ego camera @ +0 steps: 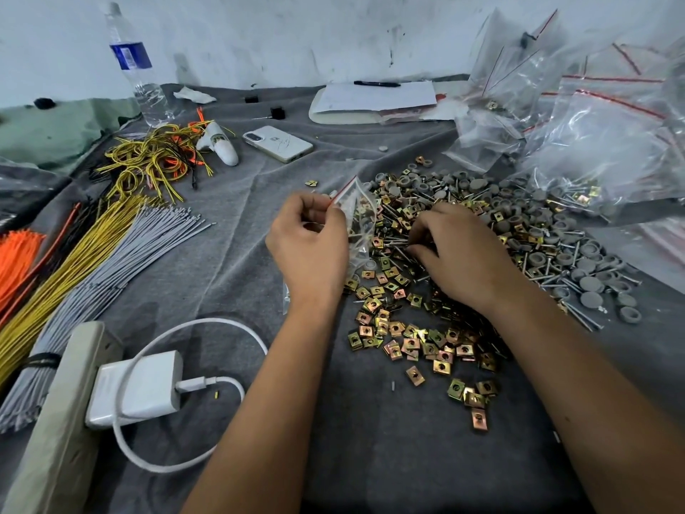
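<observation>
two bare forearms [281, 402] come in from the bottom edge, closest to the camera, and reach forward over the grey cloth [241, 224] that covers the table. the left hand [309, 246] holds a small zip bag [358, 213] by its upper edge. thumb and fingers are curled and pinch the plastic near the red strip, so the bag hangs upright with its mouth at the top. some parts seem to be inside, but through the plastic i cannot name them.

the right hand [459, 254] is just to the right of the bag, palm down, with the fingers bent into the heap of screws [398, 241]. its fingertips touch the screws, but i cannot tell if one is pinched between them, because the fingers cover that place. the screws under the fingertips lie flat and mostly run left to right, toward the bag.

so the right hand is the nearer one to the screws, and the bag is at its left side, very near. in my judgement the next move is a short carry to the left and a little up. the screw should enter along its length through the mouth, and the left hand must hold that mouth open. gold clip nuts [407, 343] lie in front of the heap, and grey caps [589, 250] lie behind it and to the right.
</observation>
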Action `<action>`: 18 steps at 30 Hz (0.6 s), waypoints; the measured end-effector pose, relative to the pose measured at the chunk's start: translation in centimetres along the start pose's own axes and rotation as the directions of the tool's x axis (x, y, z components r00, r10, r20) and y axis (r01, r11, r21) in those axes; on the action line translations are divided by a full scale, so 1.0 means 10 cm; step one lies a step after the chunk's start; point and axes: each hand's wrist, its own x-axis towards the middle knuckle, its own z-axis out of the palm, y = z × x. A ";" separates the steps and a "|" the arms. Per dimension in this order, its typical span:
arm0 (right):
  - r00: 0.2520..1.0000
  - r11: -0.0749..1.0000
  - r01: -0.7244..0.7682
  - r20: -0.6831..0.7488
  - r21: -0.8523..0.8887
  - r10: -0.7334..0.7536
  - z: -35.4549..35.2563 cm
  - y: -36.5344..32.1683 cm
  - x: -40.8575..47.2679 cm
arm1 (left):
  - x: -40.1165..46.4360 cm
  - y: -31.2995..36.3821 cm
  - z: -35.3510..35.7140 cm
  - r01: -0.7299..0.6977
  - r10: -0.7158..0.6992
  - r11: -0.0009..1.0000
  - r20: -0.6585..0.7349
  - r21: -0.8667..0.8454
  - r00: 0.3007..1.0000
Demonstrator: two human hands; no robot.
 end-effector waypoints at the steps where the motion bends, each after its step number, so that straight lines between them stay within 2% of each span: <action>1: 1.000 1.000 -0.007 -0.003 -0.011 0.007 0.00 0.00 0.00 | 0.00 0.00 0.00 0.001 -0.001 1.000 0.000 -0.001 1.000; 8: 1.000 0.999 -0.005 0.018 -0.046 0.006 0.03 -0.02 0.02 | -0.01 -0.01 0.00 -0.005 0.005 1.000 0.007 -0.007 1.000; 11: 1.000 0.999 0.020 -0.024 -0.032 -0.021 0.06 0.00 0.01 | -0.01 -0.01 0.01 -0.002 0.002 1.000 0.004 -0.002 1.000; 15: 0.986 0.972 0.027 -0.165 0.233 0.012 0.00 -0.03 0.04 | 0.01 -0.02 0.01 -0.006 0.006 1.000 -0.004 0.003 1.000; 18: 0.964 0.911 0.128 -0.266 0.391 -0.021 -0.07 -0.10 0.00 | 0.00 -0.01 0.01 -0.035 0.035 0.999 -0.009 0.022 0.999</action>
